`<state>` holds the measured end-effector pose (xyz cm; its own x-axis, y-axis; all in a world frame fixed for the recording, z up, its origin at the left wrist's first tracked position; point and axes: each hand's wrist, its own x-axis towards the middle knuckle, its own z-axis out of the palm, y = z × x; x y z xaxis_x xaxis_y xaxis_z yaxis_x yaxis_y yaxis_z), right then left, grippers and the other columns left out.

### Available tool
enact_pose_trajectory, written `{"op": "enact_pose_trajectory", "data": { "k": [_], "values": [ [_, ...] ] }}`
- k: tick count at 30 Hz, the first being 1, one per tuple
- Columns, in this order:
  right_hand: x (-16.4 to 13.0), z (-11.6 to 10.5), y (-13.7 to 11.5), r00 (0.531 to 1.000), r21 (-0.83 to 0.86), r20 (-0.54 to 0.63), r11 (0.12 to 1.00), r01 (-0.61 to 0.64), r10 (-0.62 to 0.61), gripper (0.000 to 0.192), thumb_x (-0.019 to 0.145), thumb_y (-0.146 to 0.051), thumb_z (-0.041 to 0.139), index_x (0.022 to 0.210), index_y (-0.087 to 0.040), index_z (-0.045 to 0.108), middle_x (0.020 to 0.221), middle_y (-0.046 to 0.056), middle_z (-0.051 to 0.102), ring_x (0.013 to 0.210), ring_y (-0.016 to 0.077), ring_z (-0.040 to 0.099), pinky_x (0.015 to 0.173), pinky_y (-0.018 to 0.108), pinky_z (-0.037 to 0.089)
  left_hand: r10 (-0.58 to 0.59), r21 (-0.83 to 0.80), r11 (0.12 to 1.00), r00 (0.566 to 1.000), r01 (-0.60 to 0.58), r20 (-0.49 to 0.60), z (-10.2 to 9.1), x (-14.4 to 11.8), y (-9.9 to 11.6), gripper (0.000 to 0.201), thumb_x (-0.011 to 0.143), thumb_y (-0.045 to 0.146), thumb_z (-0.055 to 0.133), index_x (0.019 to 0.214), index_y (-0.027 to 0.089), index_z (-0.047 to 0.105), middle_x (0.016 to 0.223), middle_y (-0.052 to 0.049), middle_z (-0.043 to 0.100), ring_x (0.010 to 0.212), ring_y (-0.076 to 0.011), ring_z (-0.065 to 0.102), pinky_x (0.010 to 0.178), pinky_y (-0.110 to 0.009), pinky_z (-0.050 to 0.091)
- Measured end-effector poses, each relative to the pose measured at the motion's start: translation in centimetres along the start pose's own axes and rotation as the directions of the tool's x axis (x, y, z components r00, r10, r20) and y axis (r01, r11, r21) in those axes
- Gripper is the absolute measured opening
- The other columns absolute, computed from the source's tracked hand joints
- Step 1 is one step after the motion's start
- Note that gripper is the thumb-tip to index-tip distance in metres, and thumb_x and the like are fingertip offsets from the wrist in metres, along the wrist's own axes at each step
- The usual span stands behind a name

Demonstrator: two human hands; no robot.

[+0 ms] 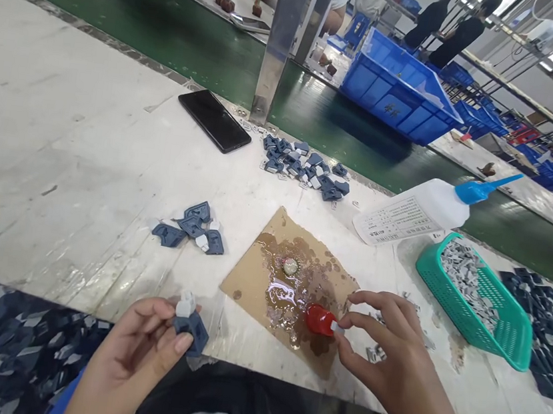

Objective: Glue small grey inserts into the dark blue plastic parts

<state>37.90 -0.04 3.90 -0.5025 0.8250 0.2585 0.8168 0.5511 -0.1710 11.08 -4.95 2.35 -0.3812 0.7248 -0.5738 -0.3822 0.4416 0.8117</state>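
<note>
My left hand (138, 344) pinches a dark blue plastic part (196, 335) with a white piece (186, 305) at its top, just over the table's front edge. Between the thumb and finger of my right hand (385, 348) is a small light grey piece (336, 326), right at the end of a red cap (319, 319). Whether the piece touches the cap I cannot tell. The cap lies on a brown cardboard sheet (247, 277) wet with clear liquid, near a small round cap-like thing (291, 266). Several blue parts (191, 225) lie beyond my left hand.
A white bottle with a blue nozzle (411, 213) leans behind the cardboard. To the right stands a green basket (468, 324) of small grey pieces. A phone (215, 120) and a pile of blue and white parts (306, 167) lie before the green conveyor (308, 113), with a blue crate (396, 94) beyond.
</note>
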Motion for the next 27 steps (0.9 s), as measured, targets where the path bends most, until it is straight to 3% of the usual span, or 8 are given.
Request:
{"op": "enact_pose_trajectory", "data": {
  "k": [3, 8, 10, 14, 19, 24, 27],
  "values": [
    [0.2, -0.9, -0.2, 1.0, -0.017, -0.021, 1.0, 0.014, -0.014, 0.005, 0.08, -0.019, 0.059, 0.08, -0.022, 0.055, 0.099, 0.007, 0.055, 0.091, 0.0215, 0.048, 0.079, 0.038, 0.039, 0.036, -0.052, 0.998, 0.999, -0.036, 0.003, 0.1, 0.0, 0.3, 0.039, 0.047, 0.041, 0.087, 0.07, 0.027, 0.06, 0.079, 0.008, 0.073, 0.087, -0.0101, 0.065, 0.075, -0.01, 0.05],
    [0.6, -2.4, -1.3, 0.986, -0.032, -0.161, 0.999, -0.044, 0.038, 0.003, 0.081, -0.022, 0.06, 0.083, -0.022, 0.057, 0.097, 0.007, 0.055, 0.091, 0.022, 0.049, 0.081, 0.039, 0.037, 0.051, -0.198, 0.98, 0.992, -0.027, 0.115, 0.8, -0.5, 0.6, 0.033, 0.053, 0.031, 0.086, 0.083, 0.03, 0.071, 0.074, 0.006, 0.074, 0.073, -0.013, 0.069, 0.067, -0.016, 0.057],
    [0.4, -2.1, -1.5, 0.979, -0.029, -0.194, 0.997, -0.072, 0.065, 0.003, 0.081, -0.022, 0.06, 0.083, -0.022, 0.057, 0.096, 0.007, 0.054, 0.09, 0.0219, 0.05, 0.082, 0.039, 0.036, 0.013, -0.246, 0.969, 0.982, 0.034, 0.188, 1.3, -0.9, 0.7, 0.03, 0.057, 0.027, 0.084, 0.086, 0.028, 0.074, 0.075, 0.004, 0.074, 0.075, -0.0161, 0.07, 0.069, -0.02, 0.058],
    [-0.3, -0.6, -1.5, 0.987, -0.022, -0.147, 0.998, -0.067, 0.063, 0.003, 0.08, -0.022, 0.06, 0.081, -0.022, 0.057, 0.095, 0.007, 0.056, 0.088, 0.0212, 0.05, 0.078, 0.037, 0.037, -0.128, -0.267, 0.937, 0.934, 0.224, 0.332, 2.4, -1.6, 0.7, 0.022, 0.06, 0.024, 0.082, 0.081, 0.025, 0.075, 0.076, 0.002, 0.073, 0.085, -0.0228, 0.07, 0.073, -0.026, 0.059],
    [-1.0, 0.1, -1.5, 0.944, 0.0, -0.28, 0.983, -0.181, 0.174, 0.004, 0.08, -0.024, 0.06, 0.083, -0.022, 0.058, 0.095, 0.007, 0.056, 0.091, 0.0232, 0.05, 0.082, 0.041, 0.036, -0.256, -0.198, 0.902, 0.844, 0.384, 0.47, 3.4, -1.8, 0.1, 0.025, 0.057, 0.029, 0.084, 0.08, 0.026, 0.076, 0.076, 0.0, 0.073, 0.086, -0.021, 0.069, 0.073, -0.024, 0.056],
    [-1.3, -0.2, -2.0, 0.941, 0.022, -0.273, 0.98, -0.199, 0.197, 0.005, 0.082, -0.026, 0.059, 0.085, -0.022, 0.058, 0.094, 0.006, 0.056, 0.09, 0.0221, 0.05, 0.082, 0.039, 0.036, -0.215, -0.143, 0.928, 0.807, 0.345, 0.55, 3.8, -1.8, -0.9, 0.024, 0.063, 0.034, 0.08, 0.086, 0.029, 0.075, 0.084, -0.001, 0.075, 0.09, -0.0181, 0.068, 0.073, -0.021, 0.053],
    [-1.3, -0.9, -3.3, 0.955, 0.101, -0.243, 0.983, -0.151, 0.172, 0.006, 0.081, -0.022, 0.057, 0.086, -0.022, 0.055, 0.096, 0.007, 0.052, 0.092, 0.0213, 0.048, 0.083, 0.038, 0.036, -0.166, -0.113, 0.957, 0.824, 0.267, 0.542, 4.2, -1.9, -1.4, 0.023, 0.065, 0.035, 0.078, 0.088, 0.03, 0.074, 0.087, -0.001, 0.077, 0.088, -0.0151, 0.068, 0.075, -0.018, 0.05]
  ]
}}
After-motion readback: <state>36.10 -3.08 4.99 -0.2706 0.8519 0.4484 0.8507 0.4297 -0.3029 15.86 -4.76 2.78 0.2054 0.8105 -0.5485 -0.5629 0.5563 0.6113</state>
